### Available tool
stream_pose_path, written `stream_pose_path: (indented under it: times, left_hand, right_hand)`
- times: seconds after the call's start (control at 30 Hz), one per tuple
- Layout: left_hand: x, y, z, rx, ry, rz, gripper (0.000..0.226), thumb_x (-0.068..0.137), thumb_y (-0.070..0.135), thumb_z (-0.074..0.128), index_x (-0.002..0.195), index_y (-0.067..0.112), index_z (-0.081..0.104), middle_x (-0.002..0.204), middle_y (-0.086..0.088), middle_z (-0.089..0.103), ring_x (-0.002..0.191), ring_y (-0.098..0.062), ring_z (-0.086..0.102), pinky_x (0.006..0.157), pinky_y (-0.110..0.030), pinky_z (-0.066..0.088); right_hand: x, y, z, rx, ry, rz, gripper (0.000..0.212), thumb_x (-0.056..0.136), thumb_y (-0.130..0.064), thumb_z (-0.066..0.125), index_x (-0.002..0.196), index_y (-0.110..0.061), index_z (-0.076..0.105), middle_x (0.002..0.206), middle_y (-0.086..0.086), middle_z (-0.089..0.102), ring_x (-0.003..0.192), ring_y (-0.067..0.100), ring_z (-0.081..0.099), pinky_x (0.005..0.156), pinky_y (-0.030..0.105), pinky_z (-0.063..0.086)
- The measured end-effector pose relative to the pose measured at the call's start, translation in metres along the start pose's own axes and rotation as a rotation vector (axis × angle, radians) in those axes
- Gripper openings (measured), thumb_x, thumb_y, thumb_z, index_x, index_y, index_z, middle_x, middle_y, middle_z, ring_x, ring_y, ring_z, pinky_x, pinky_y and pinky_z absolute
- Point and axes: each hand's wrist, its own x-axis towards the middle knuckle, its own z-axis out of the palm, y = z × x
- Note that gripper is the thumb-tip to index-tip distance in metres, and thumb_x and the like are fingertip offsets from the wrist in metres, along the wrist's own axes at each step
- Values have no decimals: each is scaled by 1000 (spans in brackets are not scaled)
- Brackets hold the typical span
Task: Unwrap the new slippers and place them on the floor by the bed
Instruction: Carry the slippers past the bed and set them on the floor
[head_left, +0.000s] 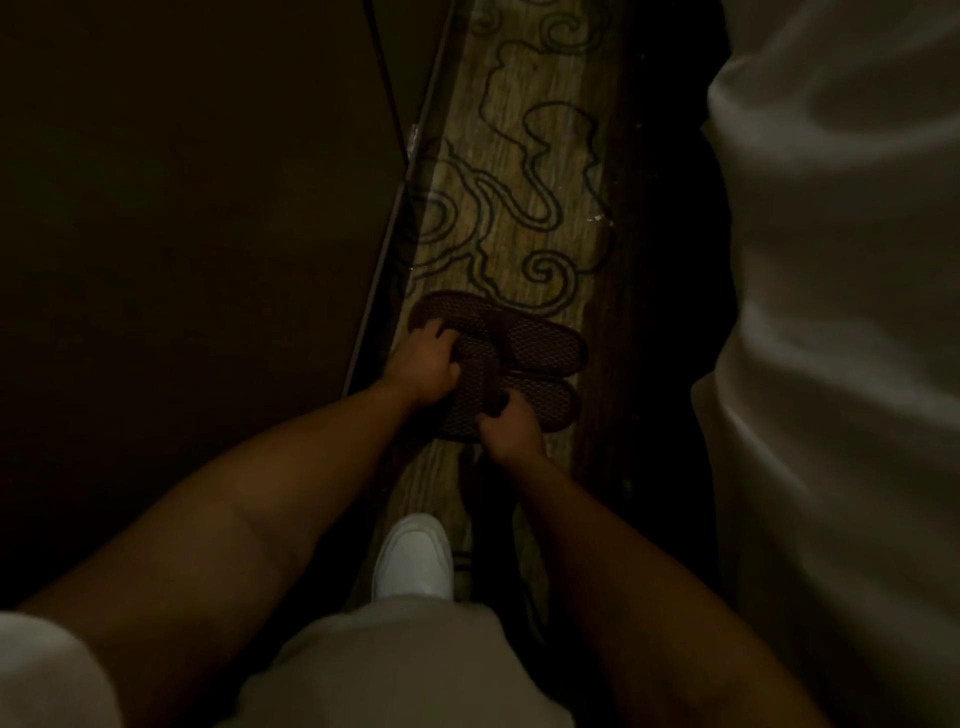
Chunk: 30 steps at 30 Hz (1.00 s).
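Slippers (524, 358): two dark brown slippers with a mesh-textured surface, lying side by side and touching, at the centre of the frame on the carpet strip.
Upper slipper (540, 340): the one farther from me; its strap runs across the middle.
Lower slipper (540, 402): the one nearer to me; partly covered by both my hands.
My left hand (423, 366): left of centre, fingers curled down over the left ends of the slippers, gripping them.
My right hand (511, 428): just below centre, closed around the strap of the lower slipper, thumb and fingers pinching it.
Carpet (519, 182): tan floor covering with dark swirling line patterns, running from the top centre of the frame down toward me.
Bed (841, 312): white bedding fills the right side of the frame, top to bottom; a dark shadowed band lies between it and the carpet strip.
Dark panel (182, 208): a large flat dark surface takes up the left side of the frame; I cannot tell what it is in this dim light.
My shoe (415, 558): white, at lower centre, planted on the carpet just below the slippers.
My clothing (395, 670): pale fabric at the bottom centre of the frame.
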Motion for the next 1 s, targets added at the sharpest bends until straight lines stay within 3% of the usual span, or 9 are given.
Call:
stream_pose_path:
  times: [0.13,0.2,0.3,0.43,0.57,0.67,0.83,1.0]
  left_hand:
    - [-33,2,-14,-128,-69,-110,52,95,25,60,143,7,52,152,-20,40,134,-38,47,110,-40,42]
    - [-57,8,-38,-178,-84,-188,50,95,25,61,141,9,54,148,-20,43,130,-38,51,106,-35,42]
    - [-101,20,-89,-159,-98,-228,52,94,27,61,143,12,52,150,-20,42,130,-40,51,107,-39,44]
    - [-168,50,-162,-111,-113,-189,61,95,31,59,152,18,43,161,-14,31,139,-39,41,112,-42,40]
    - [-241,90,-235,5,-29,-150,73,93,53,55,156,27,32,167,-9,23,153,-34,21,121,-55,22]
    - [-293,126,-297,26,22,-122,78,91,63,53,158,30,27,169,-7,19,155,-32,14,123,-57,16]
    - [-377,192,-410,4,35,-113,74,94,53,56,158,28,30,169,-8,15,156,-32,11,124,-56,14]
    - [-438,260,-509,16,123,14,69,94,42,60,156,25,34,169,-9,16,156,-32,12,124,-55,16]
  right_hand:
    - [-17,-22,-11,2,16,35,59,92,-21,66,144,-1,48,147,22,54,134,37,54,112,41,42]
    - [-38,-39,-22,20,-1,55,58,94,-21,65,145,-1,48,148,22,53,136,37,52,113,38,40]
    - [-90,-68,-45,3,-25,29,58,96,-20,63,148,-1,46,150,23,51,138,38,49,111,36,37]
    - [-181,-97,-83,-34,-41,-81,65,97,-17,60,157,-13,36,154,20,46,139,39,46,114,40,38]
    - [-281,-125,-133,-333,67,-206,73,95,-43,58,160,-27,29,163,13,33,148,37,32,116,49,36]
    - [-349,-155,-183,-436,122,-262,75,93,-55,55,159,-31,29,167,10,27,153,36,23,119,53,31]
    - [-465,-206,-275,-432,180,-321,78,90,-54,58,159,-28,31,166,14,30,151,38,28,117,55,34]
    - [-568,-243,-367,-354,337,-359,77,89,-49,61,158,-26,35,163,14,35,147,38,35,113,53,40]
